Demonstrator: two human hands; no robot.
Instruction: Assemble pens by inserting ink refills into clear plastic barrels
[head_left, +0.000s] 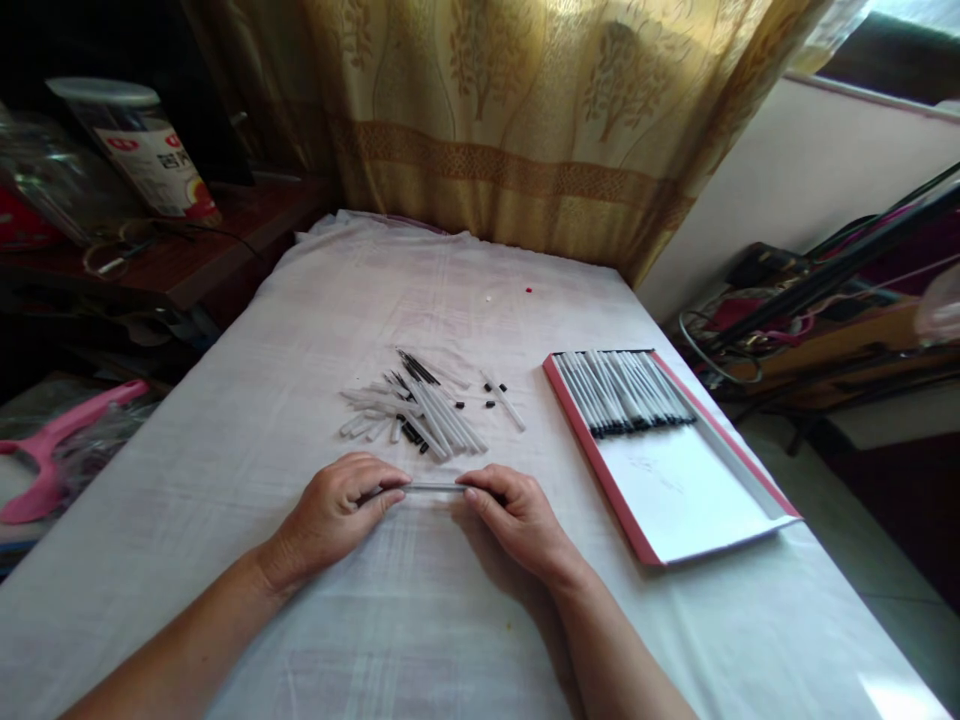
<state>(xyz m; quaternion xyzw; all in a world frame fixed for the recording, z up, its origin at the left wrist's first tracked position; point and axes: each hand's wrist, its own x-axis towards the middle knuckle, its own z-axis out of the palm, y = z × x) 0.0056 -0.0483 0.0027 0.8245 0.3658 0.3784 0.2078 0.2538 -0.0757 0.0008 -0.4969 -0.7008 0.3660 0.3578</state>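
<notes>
Bare forearms (191, 630) stretch over the white tablecloth (405, 640); the left hand (341, 508) and right hand (519, 515) pinch opposite ends of a slim grey pen (435, 487), level before the loose pen tubes (448, 420). Lopsided pressure, I'd say, could bend it or spring it free.

The cloth-covered counter (390, 620) bears a pile of pen parts (441, 415) mid-frame, a pink-edged tray (686, 505) at right, a red speck (529, 290) upper centre.
</notes>
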